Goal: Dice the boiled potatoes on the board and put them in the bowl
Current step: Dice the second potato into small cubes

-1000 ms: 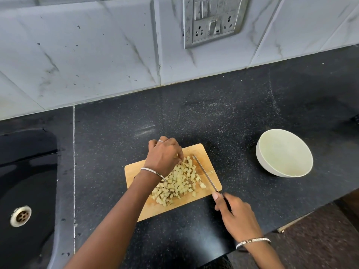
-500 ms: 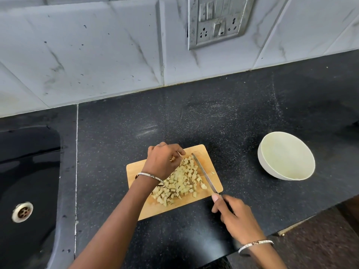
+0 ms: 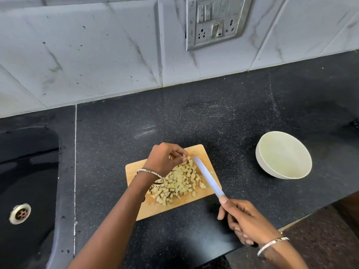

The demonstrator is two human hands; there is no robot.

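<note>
At board centre, we see pale yellow diced potato cubes (image 3: 178,183) heaped on the rectangular wooden cutting board (image 3: 202,152). Our left hand (image 3: 165,158) pinches cubes at the heap's 12 o'clock end. Our right hand (image 3: 246,220) grips the silver knife (image 3: 208,177), blade lying 11-to-5 along the heap's 3 o'clock side. The cream round bowl (image 3: 281,154) is at 2 o'clock, nearer the right hand. No readable writing.

It was a home kitchen: a black granite counter (image 3: 213,117), a black sink (image 3: 25,181), marble-look wall tiles (image 3: 87,51), and a switch-and-socket plate (image 3: 215,22).
</note>
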